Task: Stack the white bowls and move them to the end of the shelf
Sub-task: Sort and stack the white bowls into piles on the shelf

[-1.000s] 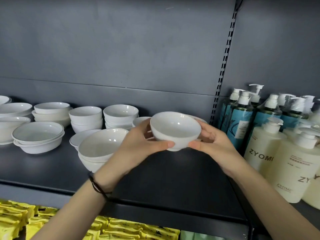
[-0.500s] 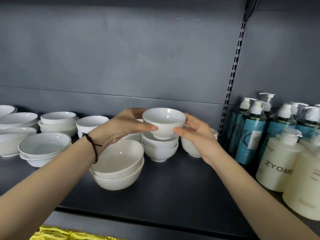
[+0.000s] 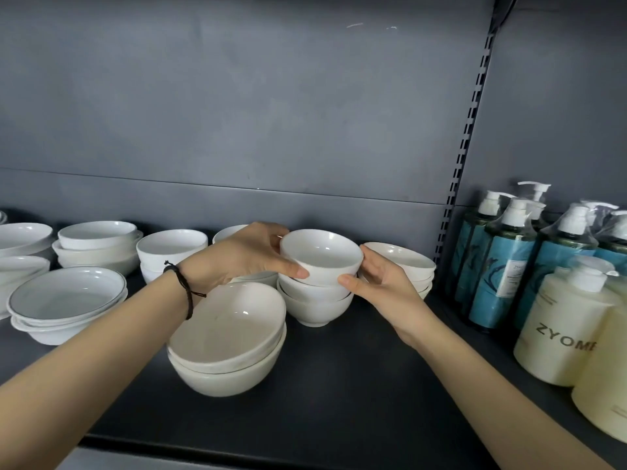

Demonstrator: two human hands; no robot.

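A small white bowl (image 3: 320,256) sits nested on top of a stack of two like bowls (image 3: 319,305) in the middle of the dark shelf (image 3: 339,385). My left hand (image 3: 244,256) grips the top bowl's left side, thumb on its front wall. My right hand (image 3: 376,283) holds its right side, thumb under the rim. Another short stack of small white bowls (image 3: 403,261) stands just right of it, by the shelf's upright.
Two larger nested bowls (image 3: 230,340) stand in front of my left forearm. More white bowls and shallow dishes (image 3: 68,300) fill the left of the shelf. Pump bottles, teal (image 3: 502,266) and cream (image 3: 566,320), crowd the neighbouring shelf on the right.
Both hands have carried the small bowl back from mid-air and lowered it onto the stack of two bowls; it hung just above them half a second ago.
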